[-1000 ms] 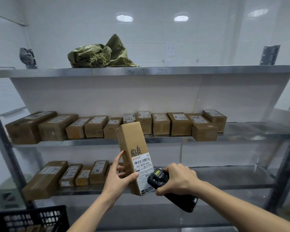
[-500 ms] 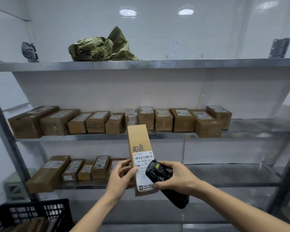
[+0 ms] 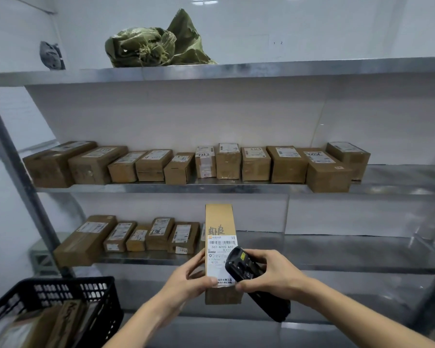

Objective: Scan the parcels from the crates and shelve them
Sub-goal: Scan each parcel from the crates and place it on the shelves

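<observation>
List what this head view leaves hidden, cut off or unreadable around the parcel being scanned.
- Scanner: the right hand covers its middle.
- Parcel: small label print is too fine to read; the left hand covers its lower left edge.
- Crate: cut off by the bottom-left frame edge, so its contents show only partly.
- Shelved boxes: labels too small to read.
</observation>
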`<action>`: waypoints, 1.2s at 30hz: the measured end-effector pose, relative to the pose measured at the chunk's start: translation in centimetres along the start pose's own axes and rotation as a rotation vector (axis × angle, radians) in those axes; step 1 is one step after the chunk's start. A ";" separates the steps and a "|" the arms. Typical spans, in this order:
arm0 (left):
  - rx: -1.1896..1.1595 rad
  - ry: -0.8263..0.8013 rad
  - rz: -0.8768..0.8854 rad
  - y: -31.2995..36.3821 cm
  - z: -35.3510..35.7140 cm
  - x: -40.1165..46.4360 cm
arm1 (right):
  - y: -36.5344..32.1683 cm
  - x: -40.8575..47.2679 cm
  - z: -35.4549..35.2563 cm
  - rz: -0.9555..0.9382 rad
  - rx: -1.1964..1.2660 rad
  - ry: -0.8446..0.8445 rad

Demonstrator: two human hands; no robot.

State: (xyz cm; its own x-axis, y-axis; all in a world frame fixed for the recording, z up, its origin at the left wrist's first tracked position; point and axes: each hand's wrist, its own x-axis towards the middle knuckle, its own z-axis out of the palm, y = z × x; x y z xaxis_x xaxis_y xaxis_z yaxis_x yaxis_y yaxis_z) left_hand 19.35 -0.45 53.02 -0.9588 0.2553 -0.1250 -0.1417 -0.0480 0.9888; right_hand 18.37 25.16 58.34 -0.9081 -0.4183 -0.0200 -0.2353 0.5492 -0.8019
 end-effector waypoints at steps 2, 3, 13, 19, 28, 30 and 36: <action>0.039 -0.001 -0.007 -0.7 -0.4 0.1 | 0.6 0.3 0.2 0.002 0.007 -0.024; 0.071 0.005 -0.003 -0.9 -0.5 0.1 | 1.0 0.5 0.4 0.005 0.010 -0.032; 0.151 0.123 0.031 -2.9 0.0 3.4 | 5.3 3.3 0.3 0.026 0.071 -0.037; 0.147 0.101 0.020 -5.4 0.5 7.9 | 9.7 5.8 -0.2 0.074 0.067 -0.032; 0.137 0.058 -0.080 -11.1 -2.6 18.7 | 17.9 14.6 1.2 0.211 0.091 -0.018; 0.146 0.029 -0.107 -12.3 -3.7 21.1 | 19.8 16.7 2.0 0.229 0.080 -0.003; 0.154 0.011 -0.146 -15.8 -6.3 25.7 | 24.0 21.5 4.2 0.250 0.105 0.011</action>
State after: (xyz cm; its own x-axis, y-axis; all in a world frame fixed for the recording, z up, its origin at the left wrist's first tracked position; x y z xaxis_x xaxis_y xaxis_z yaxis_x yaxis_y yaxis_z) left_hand -4.65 0.80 33.61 -0.9333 0.2385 -0.2683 -0.2412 0.1370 0.9608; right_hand -5.37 26.26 36.17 -0.9372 -0.2712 -0.2194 0.0334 0.5562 -0.8304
